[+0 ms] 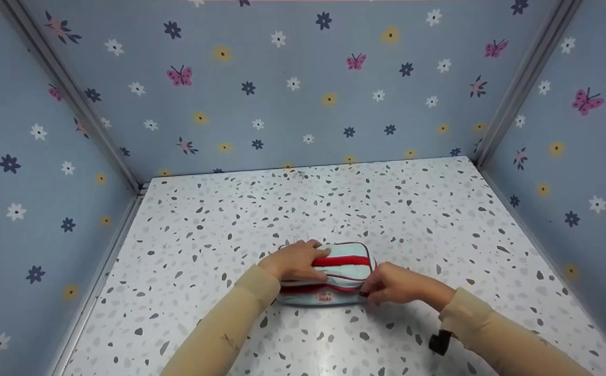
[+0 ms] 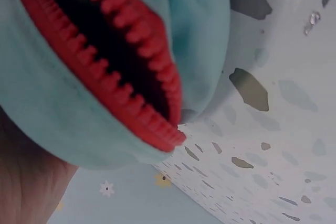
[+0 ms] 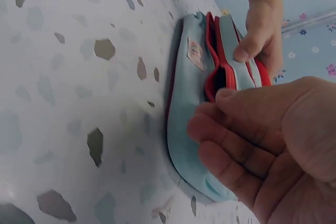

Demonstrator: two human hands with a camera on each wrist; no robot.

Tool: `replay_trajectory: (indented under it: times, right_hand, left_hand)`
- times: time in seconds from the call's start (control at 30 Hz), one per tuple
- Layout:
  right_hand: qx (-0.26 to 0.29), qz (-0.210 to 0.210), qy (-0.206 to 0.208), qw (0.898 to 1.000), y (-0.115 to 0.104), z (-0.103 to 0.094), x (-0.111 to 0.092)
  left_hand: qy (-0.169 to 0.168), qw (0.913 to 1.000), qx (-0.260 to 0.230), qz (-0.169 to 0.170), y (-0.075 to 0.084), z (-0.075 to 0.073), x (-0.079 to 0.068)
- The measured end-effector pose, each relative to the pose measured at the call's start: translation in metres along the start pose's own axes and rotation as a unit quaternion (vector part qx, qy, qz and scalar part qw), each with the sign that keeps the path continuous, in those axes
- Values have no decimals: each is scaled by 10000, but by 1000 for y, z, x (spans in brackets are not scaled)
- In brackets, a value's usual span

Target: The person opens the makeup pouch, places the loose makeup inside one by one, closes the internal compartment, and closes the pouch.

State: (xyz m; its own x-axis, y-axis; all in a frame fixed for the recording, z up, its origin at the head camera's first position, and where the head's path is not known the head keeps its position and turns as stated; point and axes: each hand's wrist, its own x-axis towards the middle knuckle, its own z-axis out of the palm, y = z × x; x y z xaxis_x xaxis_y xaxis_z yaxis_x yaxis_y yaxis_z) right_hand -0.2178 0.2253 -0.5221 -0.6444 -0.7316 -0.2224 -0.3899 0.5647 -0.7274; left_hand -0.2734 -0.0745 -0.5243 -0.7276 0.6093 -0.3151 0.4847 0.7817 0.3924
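A light blue pencil case (image 1: 344,282) with red zips and trim lies on the speckled table, a small pink label (image 1: 325,296) on its front. My left hand (image 1: 295,261) grips it from above, thumb on the front side and fingers over the top. At the right end my right hand (image 1: 394,283) pinches at the zip with thumb and forefinger; the zip pull itself is mostly hidden by the fingertips. In the left wrist view the red zip teeth (image 2: 126,90) stand apart, with a dark gap between them. The right wrist view shows the pouch's zip mouth (image 3: 219,80) parted near the right thumb.
The white speckled table (image 1: 303,209) is bounded by blue flowered panels (image 1: 292,83) at the back and both sides. Grey metal posts (image 1: 522,78) stand in the corners. A black device (image 1: 440,342) hangs at the right sleeve.
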Motion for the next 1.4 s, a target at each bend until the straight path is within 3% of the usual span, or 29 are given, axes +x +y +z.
replay_trajectory:
  times: [0.23, 0.43, 0.8, 0.97, 1.23, 1.4]
  right_hand:
    - [-45, -199, 257, 9995, -11, 14, 3]
    - [166, -214, 234, 9994, -22, 21, 8]
    - [-32, -427, 277, 9987, -37, 35, 26]
    - [-12, -372, 303, 9988, -42, 38, 33]
    - [54, -415, 373, 9984, -36, 38, 31]
    - [-77, -490, 553, 9972, -33, 23, 23]
  left_hand:
    - [18, 10000, -74, -37, 0, 1, -1]
    - [-38, 9999, -95, -106, -1, 1, -2]
    - [-15, 10000, -44, 23, -4, -1, -3]
    - [-56, 9999, -82, -88, -5, -2, -5]
    - [-11, 10000, -50, -64, -4, 1, -3]
    - [35, 9999, -118, 1, -3, 2, -1]
